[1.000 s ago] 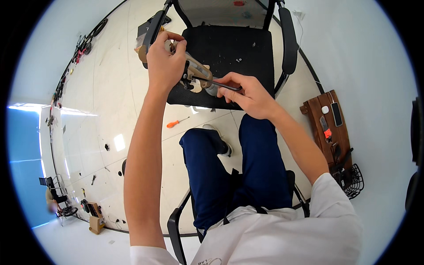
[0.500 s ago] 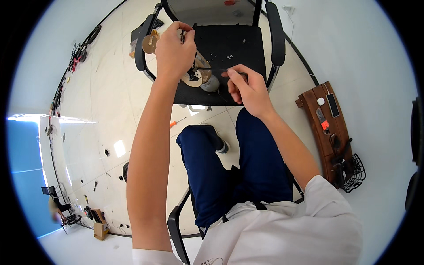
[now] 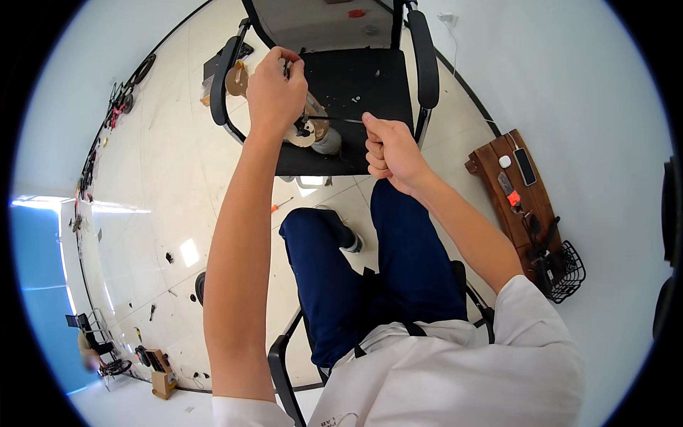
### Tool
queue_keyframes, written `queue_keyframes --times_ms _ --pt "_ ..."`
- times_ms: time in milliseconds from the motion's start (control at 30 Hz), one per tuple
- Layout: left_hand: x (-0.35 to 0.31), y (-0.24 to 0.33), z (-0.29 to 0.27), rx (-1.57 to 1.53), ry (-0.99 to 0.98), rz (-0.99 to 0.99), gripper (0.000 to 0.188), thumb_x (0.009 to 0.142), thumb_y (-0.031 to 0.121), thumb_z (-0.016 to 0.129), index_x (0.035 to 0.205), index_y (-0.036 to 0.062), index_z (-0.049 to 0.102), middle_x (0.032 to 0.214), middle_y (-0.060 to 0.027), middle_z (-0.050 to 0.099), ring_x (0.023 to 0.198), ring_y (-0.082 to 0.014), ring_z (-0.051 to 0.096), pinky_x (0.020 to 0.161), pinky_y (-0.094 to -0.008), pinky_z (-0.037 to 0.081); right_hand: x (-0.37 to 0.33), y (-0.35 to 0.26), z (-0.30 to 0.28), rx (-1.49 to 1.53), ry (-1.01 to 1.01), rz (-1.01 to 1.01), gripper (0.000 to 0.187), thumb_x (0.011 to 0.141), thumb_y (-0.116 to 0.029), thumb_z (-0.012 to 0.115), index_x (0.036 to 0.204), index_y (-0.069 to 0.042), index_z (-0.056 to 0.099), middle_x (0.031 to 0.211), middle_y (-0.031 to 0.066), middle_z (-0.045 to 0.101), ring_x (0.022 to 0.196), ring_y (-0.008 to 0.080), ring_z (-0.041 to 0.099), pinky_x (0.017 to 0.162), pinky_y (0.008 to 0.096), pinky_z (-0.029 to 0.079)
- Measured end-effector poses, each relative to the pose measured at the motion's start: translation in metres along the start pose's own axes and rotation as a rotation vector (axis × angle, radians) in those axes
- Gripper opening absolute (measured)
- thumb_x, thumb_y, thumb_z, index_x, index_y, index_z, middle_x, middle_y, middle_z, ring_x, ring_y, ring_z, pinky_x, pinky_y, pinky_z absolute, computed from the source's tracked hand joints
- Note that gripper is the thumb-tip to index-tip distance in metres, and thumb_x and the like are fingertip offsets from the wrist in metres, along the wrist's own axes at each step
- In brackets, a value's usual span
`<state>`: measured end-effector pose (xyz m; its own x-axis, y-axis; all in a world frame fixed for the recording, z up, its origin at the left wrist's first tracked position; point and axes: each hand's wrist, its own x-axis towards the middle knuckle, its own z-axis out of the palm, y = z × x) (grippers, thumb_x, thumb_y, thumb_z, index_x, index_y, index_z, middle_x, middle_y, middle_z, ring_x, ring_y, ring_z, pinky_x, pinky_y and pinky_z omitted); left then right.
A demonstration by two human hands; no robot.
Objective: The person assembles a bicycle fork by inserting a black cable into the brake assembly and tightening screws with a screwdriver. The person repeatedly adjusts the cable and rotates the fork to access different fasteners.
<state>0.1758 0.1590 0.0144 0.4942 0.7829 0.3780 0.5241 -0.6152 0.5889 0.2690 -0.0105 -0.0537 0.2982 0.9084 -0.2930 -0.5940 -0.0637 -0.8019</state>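
A beige part (image 3: 236, 80) with round flanges and a grey rounded end (image 3: 327, 142) rests at the left side of the black chair seat (image 3: 380, 89). My left hand (image 3: 276, 96) is closed over its upper part, thumb and forefinger pinched around a small dark metallic piece mostly hidden by the fingers. From the part, a thin black strand (image 3: 338, 119) runs straight across to my right hand (image 3: 395, 149). That hand is curled into a fist with the thumb on top, gripping the strand's end. Whether the strand is a cord or a tie, I cannot tell.
Small bits, including a metal nut (image 3: 356, 99), lie on the seat between its armrests. An orange-handled screwdriver (image 3: 282, 205) is on the floor below. To the right stands a wooden bench (image 3: 498, 206) bearing a phone (image 3: 525, 166) and a black wire basket (image 3: 569, 274).
My right hand has closed from loosely bent fingers into a fist. More of the strand shows, drawn straight. My left hand keeps its grip on the part; the whole view has shifted slightly.
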Motion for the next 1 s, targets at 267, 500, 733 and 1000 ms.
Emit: queue_keyframes --times_ms 267,500,733,1000 --pt "-0.004 -0.001 0.001 -0.017 -0.005 0.028 0.017 0.09 0.018 0.06 0.095 0.0029 0.066 0.079 -0.0159 0.07 0.075 -0.0324 0.069 0.072 -0.0397 0.051 0.007 0.006 -0.018 -0.18 -0.009 -0.03 0.047 0.104 -0.035 0.049 0.066 -0.015 0.031 0.054 -0.0055 0.024 0.042 0.006 0.02 0.04 0.0237 0.02" --pt "-0.002 -0.007 0.0 -0.031 0.021 0.021 0.018 0.09 0.018 0.06 0.096 0.0024 0.066 0.08 -0.0159 0.069 0.076 -0.0328 0.068 0.074 -0.04 0.051 0.003 0.016 -0.038 0.003 0.052 -0.18 0.039 0.102 -0.029 0.052 0.069 -0.011 0.04 0.053 -0.0033 0.035 0.041 0.0053 0.03 0.038 0.0249 0.026" --pt "0.009 -0.002 0.005 -0.023 -0.016 -0.005 0.019 0.09 0.019 0.061 0.096 0.0013 0.066 0.085 -0.0161 0.07 0.082 -0.0329 0.068 0.077 -0.04 0.05 0.037 0.097 -0.107 -0.457 0.374 -0.178 0.038 0.1 -0.028 0.052 0.071 -0.004 0.049 0.054 0.0058 0.046 0.046 0.0185 0.047 0.049 0.0332 0.043" --pt "0.028 -0.007 0.01 -0.015 -0.046 -0.018 0.021 0.09 0.021 0.061 0.096 0.0013 0.067 0.083 -0.0144 0.069 0.077 -0.0274 0.067 0.076 -0.0368 0.05 0.105 0.12 -0.125 -1.386 0.518 -0.631 0.019 0.088 -0.022 0.065 0.091 -0.003 0.064 0.097 0.0125 0.059 0.095 0.0309 0.056 0.081 0.041 0.045"
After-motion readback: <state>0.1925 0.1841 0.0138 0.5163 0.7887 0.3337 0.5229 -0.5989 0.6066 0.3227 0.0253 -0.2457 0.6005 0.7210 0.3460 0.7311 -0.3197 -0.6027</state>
